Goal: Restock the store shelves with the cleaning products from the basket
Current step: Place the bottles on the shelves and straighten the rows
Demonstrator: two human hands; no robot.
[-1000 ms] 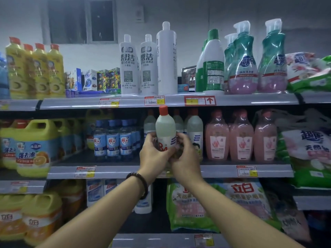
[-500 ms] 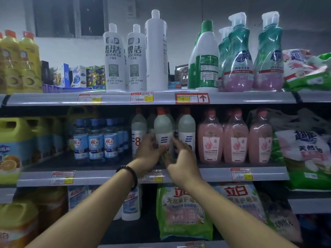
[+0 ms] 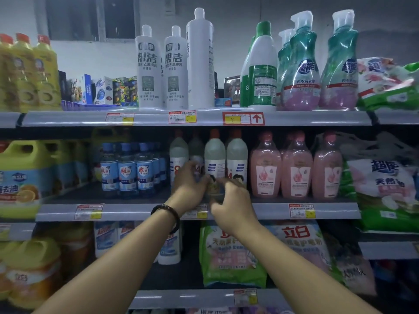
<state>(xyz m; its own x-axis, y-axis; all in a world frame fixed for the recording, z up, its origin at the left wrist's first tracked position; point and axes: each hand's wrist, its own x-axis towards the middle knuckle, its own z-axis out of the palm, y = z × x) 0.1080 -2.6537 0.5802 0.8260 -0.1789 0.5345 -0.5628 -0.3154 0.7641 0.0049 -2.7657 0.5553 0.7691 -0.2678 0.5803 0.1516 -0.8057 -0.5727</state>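
Two bare arms reach up from the bottom of the frame to the middle shelf [image 3: 145, 211]. The left hand [image 3: 190, 186] and the right hand [image 3: 231, 200] meet near the center of the picture, at the foot of a pale bottle [image 3: 214, 164] with a red cap. The bottle stands upright on the shelf, in a row of bottles just like it. The left fingers [image 3: 199, 180] curl around its lower left side. The right fingers [image 3: 226, 181] bend in against its lower right side. Both hands look clamped on the bottle's base, though the picture is blurry there. A dark bracelet [image 3: 166, 213] sits on the left wrist.

Left of the pale bottles is a bunch of small blue bottles [image 3: 127, 168]. Right of them stand pink bottles [image 3: 297, 168]. At the far left of the frame are big yellow jugs [image 3: 22, 175]. On the top shelf, tall white bottles [image 3: 174, 69] stand in the upper middle, and green pump bottles [image 3: 303, 64] are at the upper right. Green bags [image 3: 231, 252] lie on the shelf below the hands.
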